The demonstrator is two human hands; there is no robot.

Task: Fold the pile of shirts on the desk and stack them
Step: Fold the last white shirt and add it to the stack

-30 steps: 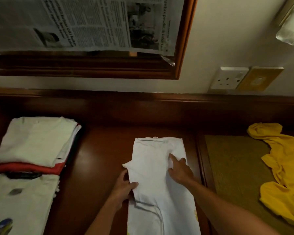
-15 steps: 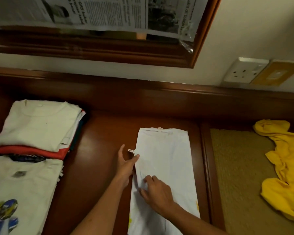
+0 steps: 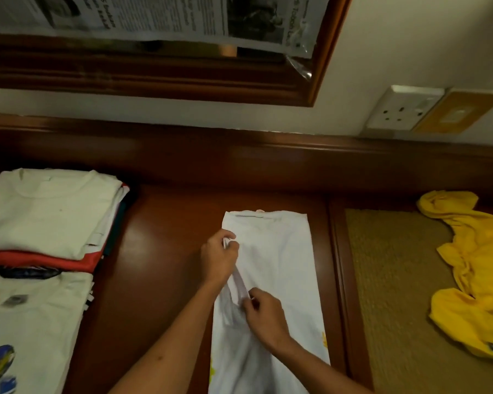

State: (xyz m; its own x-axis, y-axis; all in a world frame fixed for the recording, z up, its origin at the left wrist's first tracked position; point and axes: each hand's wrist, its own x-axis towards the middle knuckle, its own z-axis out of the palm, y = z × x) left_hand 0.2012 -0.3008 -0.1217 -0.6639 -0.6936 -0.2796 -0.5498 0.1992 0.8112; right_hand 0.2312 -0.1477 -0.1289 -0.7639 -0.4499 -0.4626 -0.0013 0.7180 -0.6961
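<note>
Head view, glossy wooden desk (image 3: 165, 251), cream wall (image 3: 410, 38), socket (image 3: 402, 110)

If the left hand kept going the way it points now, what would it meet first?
Probably only more of the white shirt, whose edge the left hand pinches; past its collar lies bare desk, then the back ledge. Depth is unclear.

We have one head view: close above the desk (image 3: 165, 251), angled forward and down, reaching the wall (image 3: 410, 38) behind.

Both hands, left (image 3: 218, 258) and right (image 3: 264, 314), pinch fabric with curled fingers.
</note>
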